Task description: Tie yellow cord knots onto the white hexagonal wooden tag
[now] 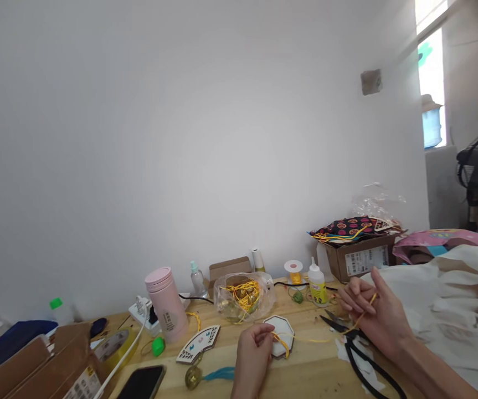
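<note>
My left hand (253,354) is closed in a pinch on a yellow cord (281,339) at the left edge of a white octagonal plaque (283,326) with a dark rim. Part of the plaque is hidden behind those fingers. To the right, my right hand (382,316) is raised with its palm turned up and fingers curled, and yellow cord runs across it. A thin stretch of cord lies between the two hands. Black-handled scissors (361,354) rest on the table under my right hand, over white scraps (361,366).
Left of my hands are a fan-shaped plaque (199,344), a blue tassel (219,374), a phone (142,382) and a pink tumbler (167,305). Behind stand a bag of yellow cords (245,296), a thread spool (294,271), a glue bottle (317,285) and a cardboard box (355,257).
</note>
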The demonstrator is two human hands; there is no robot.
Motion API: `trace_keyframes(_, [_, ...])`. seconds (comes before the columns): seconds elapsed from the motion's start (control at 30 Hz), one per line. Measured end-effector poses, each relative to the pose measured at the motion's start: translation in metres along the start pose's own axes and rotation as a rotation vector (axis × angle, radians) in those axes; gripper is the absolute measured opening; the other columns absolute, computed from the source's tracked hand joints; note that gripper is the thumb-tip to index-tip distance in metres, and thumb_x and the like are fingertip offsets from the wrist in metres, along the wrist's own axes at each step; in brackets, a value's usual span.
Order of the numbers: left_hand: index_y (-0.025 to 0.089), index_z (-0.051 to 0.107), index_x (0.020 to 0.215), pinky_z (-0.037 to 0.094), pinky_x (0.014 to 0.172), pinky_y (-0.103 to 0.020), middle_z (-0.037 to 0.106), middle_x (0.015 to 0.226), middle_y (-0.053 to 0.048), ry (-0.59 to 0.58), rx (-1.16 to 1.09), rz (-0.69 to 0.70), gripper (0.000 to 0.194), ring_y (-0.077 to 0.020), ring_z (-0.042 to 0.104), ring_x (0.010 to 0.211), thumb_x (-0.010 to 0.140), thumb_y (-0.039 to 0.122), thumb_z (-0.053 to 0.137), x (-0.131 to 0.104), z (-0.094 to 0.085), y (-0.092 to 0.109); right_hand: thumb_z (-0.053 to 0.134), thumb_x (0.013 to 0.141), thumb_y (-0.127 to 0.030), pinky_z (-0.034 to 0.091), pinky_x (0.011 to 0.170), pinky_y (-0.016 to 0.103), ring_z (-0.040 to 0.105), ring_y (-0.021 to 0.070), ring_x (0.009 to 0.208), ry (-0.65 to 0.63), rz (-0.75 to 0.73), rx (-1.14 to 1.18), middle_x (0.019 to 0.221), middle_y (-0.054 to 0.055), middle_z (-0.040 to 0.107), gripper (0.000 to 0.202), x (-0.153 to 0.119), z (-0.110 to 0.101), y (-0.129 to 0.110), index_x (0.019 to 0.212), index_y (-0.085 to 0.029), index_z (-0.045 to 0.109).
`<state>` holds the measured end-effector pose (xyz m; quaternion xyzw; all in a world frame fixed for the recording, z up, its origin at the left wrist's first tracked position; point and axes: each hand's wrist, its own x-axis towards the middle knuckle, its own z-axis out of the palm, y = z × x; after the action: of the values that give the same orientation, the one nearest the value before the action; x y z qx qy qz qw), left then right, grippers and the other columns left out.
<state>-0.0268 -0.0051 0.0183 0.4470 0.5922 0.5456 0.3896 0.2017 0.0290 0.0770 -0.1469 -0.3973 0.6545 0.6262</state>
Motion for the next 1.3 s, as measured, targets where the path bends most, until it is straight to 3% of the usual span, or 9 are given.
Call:
trace_keyframes(0.1, [0.009,0.06,0.071,0.028,0.036,-0.016,0.064,0.053,-0.002,-0.003,0.005,0.0,0.017,-0.0046,0.041,0.035,0.057,0.018,0.055,-0.001,0.0,0.001,0.027,0.077,-0.055,0.025,0.042,0.024,0.02,0.0089,0.036,-0.109,0.002,-0.355,0.033,-0.008,0.017,0.052,-0.005,0.003,0.012,0.047,-0.021,0.052])
trace_keyframes(0.2, [0.008,0.059,0.072,0.028,0.037,-0.017,0.064,0.054,-0.003,-0.011,0.003,-0.002,0.018,-0.0048,0.041,0.035,0.057,0.019,0.055,-0.002,0.003,0.002,0.043,0.072,-0.049,0.026,0.043,0.026,0.034,0.0116,0.043,-0.286,-0.002,-0.891,0.042,-0.003,0.04,0.036,-0.016,0.008,0.03,0.051,-0.022,0.056])
trace_keyframes(0.4, [0.009,0.058,0.074,0.031,0.039,-0.017,0.067,0.06,-0.006,-0.062,-0.006,-0.005,0.019,-0.0083,0.049,0.043,0.059,0.019,0.053,-0.006,0.008,0.002,0.054,0.066,-0.028,0.031,0.048,0.024,0.047,0.0129,0.053,-0.424,-0.067,-1.404,0.055,-0.004,0.056,0.007,-0.03,0.015,0.05,0.069,-0.026,0.06])
trace_keyframes(0.53, [0.009,0.058,0.076,0.031,0.04,-0.018,0.067,0.063,-0.007,-0.091,0.006,-0.006,0.019,-0.0106,0.055,0.049,0.061,0.02,0.052,-0.008,0.009,0.002,0.057,0.063,-0.027,0.036,0.057,0.024,0.05,0.0134,0.063,-0.423,-0.129,-1.456,0.071,-0.003,0.059,0.023,-0.026,0.012,0.047,0.086,-0.025,0.056])
trace_keyframes(0.73, [0.011,0.059,0.076,0.035,0.044,-0.019,0.067,0.067,-0.007,-0.157,0.01,0.037,0.018,-0.0157,0.061,0.062,0.063,0.021,0.053,-0.01,0.012,0.0,0.045,0.06,-0.005,0.038,0.072,0.028,0.047,0.017,0.086,-0.618,-0.314,-1.39,0.096,0.004,0.053,0.047,-0.026,0.004,0.049,0.103,-0.023,0.047])
trace_keyframes(0.93, [0.011,0.062,0.074,0.038,0.046,-0.02,0.066,0.065,-0.006,-0.146,0.04,0.064,0.021,-0.0139,0.058,0.056,0.06,0.027,0.057,-0.01,0.012,-0.001,0.037,0.047,0.002,0.035,0.083,0.031,0.043,0.0175,0.096,-0.772,-0.304,-1.382,0.104,0.005,0.049,0.069,-0.031,0.005,0.048,0.11,-0.023,0.043])
trace_keyframes(1.07, [0.011,0.062,0.075,0.034,0.041,-0.019,0.065,0.063,-0.005,-0.132,0.075,0.066,0.022,-0.0117,0.054,0.05,0.061,0.027,0.057,-0.009,0.012,-0.003,0.035,0.061,0.002,0.037,0.082,0.03,0.045,0.0156,0.094,-0.807,-0.376,-1.355,0.102,0.004,0.051,0.057,-0.03,0.004,0.049,0.11,-0.024,0.044])
trace_keyframes(1.17, [0.01,0.061,0.076,0.033,0.041,-0.019,0.065,0.066,-0.006,-0.155,0.067,0.069,0.021,-0.0123,0.055,0.053,0.063,0.025,0.055,-0.009,0.013,-0.004,0.03,0.073,-0.002,0.038,0.079,0.029,0.047,0.0142,0.089,-0.733,-0.402,-1.33,0.096,0.005,0.054,0.042,-0.027,0.003,0.052,0.105,-0.023,0.048])
trace_keyframes(1.3, [0.011,0.061,0.077,0.036,0.044,-0.02,0.065,0.069,-0.007,-0.201,0.077,0.08,0.021,-0.0136,0.056,0.057,0.063,0.025,0.054,-0.013,0.016,-0.003,0.033,0.08,-0.014,0.039,0.077,0.028,0.049,0.0149,0.088,-0.599,-0.328,-1.327,0.093,0.004,0.056,0.027,-0.024,0.006,0.053,0.099,-0.023,0.051])
